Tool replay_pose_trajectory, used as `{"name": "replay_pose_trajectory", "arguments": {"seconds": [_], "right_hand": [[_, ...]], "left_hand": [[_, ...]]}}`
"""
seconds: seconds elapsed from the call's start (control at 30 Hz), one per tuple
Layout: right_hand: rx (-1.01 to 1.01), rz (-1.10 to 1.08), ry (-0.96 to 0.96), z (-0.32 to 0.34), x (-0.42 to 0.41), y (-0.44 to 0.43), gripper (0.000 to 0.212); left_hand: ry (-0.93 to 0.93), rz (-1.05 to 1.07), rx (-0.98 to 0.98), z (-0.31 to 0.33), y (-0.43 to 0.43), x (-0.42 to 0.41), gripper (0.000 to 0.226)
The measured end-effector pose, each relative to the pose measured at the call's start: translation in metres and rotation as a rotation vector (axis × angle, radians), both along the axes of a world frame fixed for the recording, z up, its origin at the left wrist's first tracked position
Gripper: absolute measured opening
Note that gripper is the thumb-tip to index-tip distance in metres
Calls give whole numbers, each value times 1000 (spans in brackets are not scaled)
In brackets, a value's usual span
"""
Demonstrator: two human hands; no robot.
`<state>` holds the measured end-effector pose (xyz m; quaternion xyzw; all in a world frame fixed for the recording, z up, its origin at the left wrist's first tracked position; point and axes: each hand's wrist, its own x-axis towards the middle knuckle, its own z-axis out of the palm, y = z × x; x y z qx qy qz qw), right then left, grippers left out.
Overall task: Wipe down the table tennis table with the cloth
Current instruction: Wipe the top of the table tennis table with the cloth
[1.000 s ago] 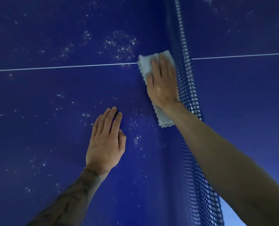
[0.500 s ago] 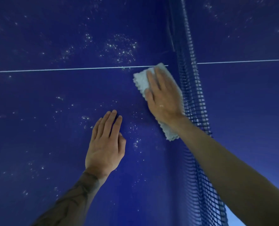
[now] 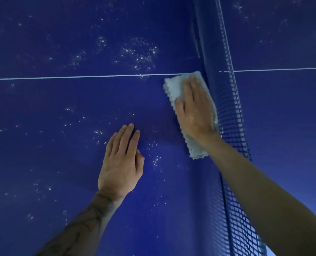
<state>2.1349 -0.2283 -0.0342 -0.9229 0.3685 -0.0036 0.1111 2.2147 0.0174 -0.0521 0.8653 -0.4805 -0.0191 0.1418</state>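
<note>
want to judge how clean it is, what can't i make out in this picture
Head view only:
- Middle of the cloth: covered by the right hand.
- Patch of table under the cloth and the left hand: hidden, state unknown.
- The white specks: too small to tell drops from dust.
- Edges of the table: cut off by the frame.
- Strip behind the net: veiled by its mesh.

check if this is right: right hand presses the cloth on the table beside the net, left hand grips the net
One part is wrong. In the head view the left hand rests flat on the table, apart from the net, holding nothing. The right hand does press the cloth beside the net.
</note>
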Motion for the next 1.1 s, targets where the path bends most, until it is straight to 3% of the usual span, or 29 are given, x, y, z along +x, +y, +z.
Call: {"name": "replay_pose_trajectory", "arguments": {"seconds": [0.1,0.23,0.3,0.5,0.63,0.7,0.8,0.93,1.1], "right_hand": [[32,-203,0,4,35,0,66],[4,111,-39,0,25,45,62],[-62,164,7,-1,-5,46,62],[10,-206,6,1,17,17,64],[11,133,-7,0,11,67,61],[-1,175,16,-2,-22,77,61],[-60,-8,65,-1,-40,54,63],[-13,-275,31,0,13,43,64],[-22,175,-9,-7,-10,94,63]], "left_hand": [[-10,0,-4,0,0,0,48],[4,8,-3,2,-1,0,50],[14,14,-2,3,-1,-1,50],[23,10,2,5,-2,-1,50],[46,21,1,8,-2,-1,51],[56,28,6,9,-2,-1,51],[79,31,11,10,-2,-1,52],[84,46,11,12,-2,-3,51],[79,36,-2,12,0,-1,51]]}}
